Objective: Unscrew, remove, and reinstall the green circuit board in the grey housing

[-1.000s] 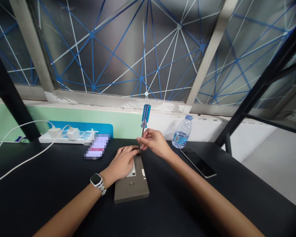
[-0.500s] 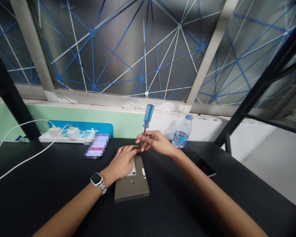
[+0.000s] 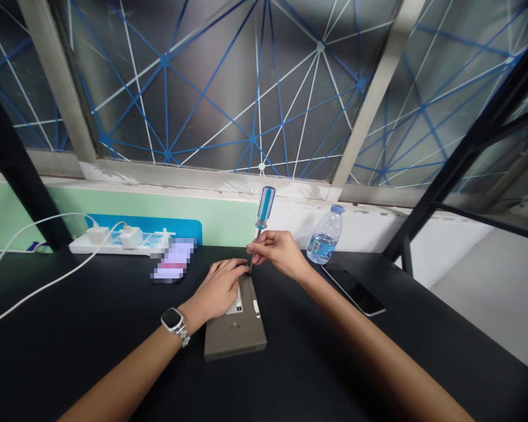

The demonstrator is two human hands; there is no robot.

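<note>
A screwdriver point(image 3: 266, 206) with a clear and blue handle stands nearly upright, leaning slightly right at the top. My right hand point(image 3: 277, 251) pinches its metal shaft below the handle. The tip meets the far right part of a flat grey-brown device point(image 3: 235, 340) lying on the black table; the exact spot under the tip is too small to make out. Across the device's left and far part lies my left hand point(image 3: 222, 287), fingers stretched out, its index fingertip beside the screwdriver tip. That hand covers much of a white label point(image 3: 236, 303). A watch point(image 3: 172, 318) is on the left wrist.
On the right are a water bottle point(image 3: 323, 237) and a dark tablet or phone point(image 3: 356, 288). To the left lie a blurred phone point(image 3: 173, 261) and a white power strip point(image 3: 110, 246) with plugs and cables point(image 3: 48, 290). A window point(image 3: 220, 88) rises behind the black table point(image 3: 114, 346).
My right hand has shifted slightly right and its fingers have closed more around the shaft. The screwdriver handle has moved a little right. My left hand and the device have stayed put.
</note>
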